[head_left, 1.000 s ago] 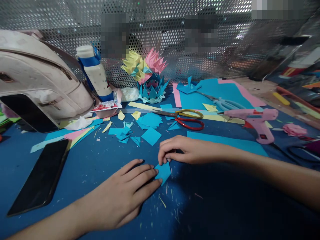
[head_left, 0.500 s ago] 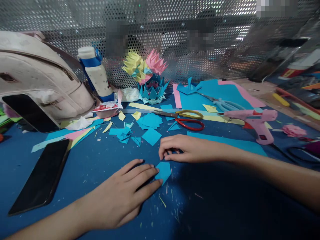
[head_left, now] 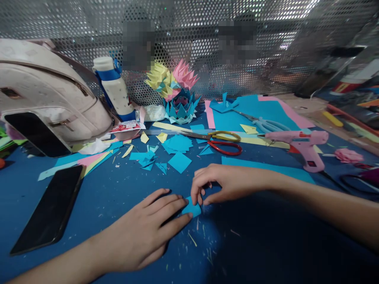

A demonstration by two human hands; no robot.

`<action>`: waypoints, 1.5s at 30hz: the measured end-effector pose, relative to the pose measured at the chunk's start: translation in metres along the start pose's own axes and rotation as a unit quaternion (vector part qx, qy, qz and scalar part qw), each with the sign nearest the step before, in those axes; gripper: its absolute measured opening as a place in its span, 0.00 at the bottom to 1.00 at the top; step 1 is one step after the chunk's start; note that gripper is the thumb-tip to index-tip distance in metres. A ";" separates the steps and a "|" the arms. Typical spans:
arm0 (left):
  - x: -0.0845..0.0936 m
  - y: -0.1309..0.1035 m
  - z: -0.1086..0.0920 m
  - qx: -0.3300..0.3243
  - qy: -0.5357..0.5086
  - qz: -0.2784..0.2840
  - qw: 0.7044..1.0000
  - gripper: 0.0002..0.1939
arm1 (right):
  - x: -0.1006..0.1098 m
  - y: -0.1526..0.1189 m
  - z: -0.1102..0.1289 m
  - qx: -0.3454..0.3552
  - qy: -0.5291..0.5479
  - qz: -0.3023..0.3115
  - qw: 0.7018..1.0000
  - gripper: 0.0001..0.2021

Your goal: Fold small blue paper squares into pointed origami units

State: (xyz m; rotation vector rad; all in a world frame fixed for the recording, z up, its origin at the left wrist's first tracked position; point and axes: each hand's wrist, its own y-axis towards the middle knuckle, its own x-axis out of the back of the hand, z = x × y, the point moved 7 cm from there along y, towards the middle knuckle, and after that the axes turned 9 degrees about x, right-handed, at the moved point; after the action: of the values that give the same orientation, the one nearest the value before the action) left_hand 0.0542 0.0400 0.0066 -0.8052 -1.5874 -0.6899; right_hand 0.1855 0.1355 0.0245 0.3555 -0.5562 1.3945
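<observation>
A small piece of blue paper [head_left: 193, 209] lies on the dark blue table between my hands. My left hand [head_left: 145, 228] rests flat with its fingers stretched out, the fingertips on the paper's left side. From the right, my right hand [head_left: 211, 183] has its curled index finger and thumb at the paper's upper right edge. Part of that edge is hidden behind those fingers. Just beyond are a blue paper square [head_left: 179, 162], a pile of blue squares [head_left: 177, 144] and several folded blue pieces [head_left: 146, 157].
Scissors [head_left: 225, 142] lie behind my right hand, with a pink glue gun [head_left: 299, 144] to their right. Folded-paper flowers [head_left: 181, 104] and a bottle [head_left: 114, 88] stand at the back. On the left are a phone [head_left: 49, 209], another phone [head_left: 37, 134] and a backpack [head_left: 53, 94].
My right hand has come down and slightly right, from above the paper onto its upper right edge. Less of the paper shows now. My left hand has stayed in place.
</observation>
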 end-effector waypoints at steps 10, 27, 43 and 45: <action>0.000 0.001 0.001 0.000 -0.004 -0.008 1.000 0.29 | -0.001 0.008 -0.002 0.018 -0.041 -0.060 0.997 0.04; 0.002 0.003 0.000 0.004 -0.013 -0.006 1.000 0.31 | -0.012 0.010 -0.003 0.013 -0.131 -0.085 0.988 0.03; -0.002 0.002 0.002 0.017 -0.009 0.021 1.000 0.31 | -0.011 0.012 -0.009 0.013 -0.089 -0.107 0.990 0.03; -0.002 0.002 0.001 0.016 -0.009 0.018 1.000 0.30 | -0.011 0.012 -0.008 0.019 -0.091 -0.101 0.990 0.02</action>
State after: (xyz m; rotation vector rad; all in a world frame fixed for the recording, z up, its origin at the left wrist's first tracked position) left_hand 0.0556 0.0422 0.0045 -0.8160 -1.5925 -0.6327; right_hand 0.1743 0.1325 0.0106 0.5591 -0.6251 1.1846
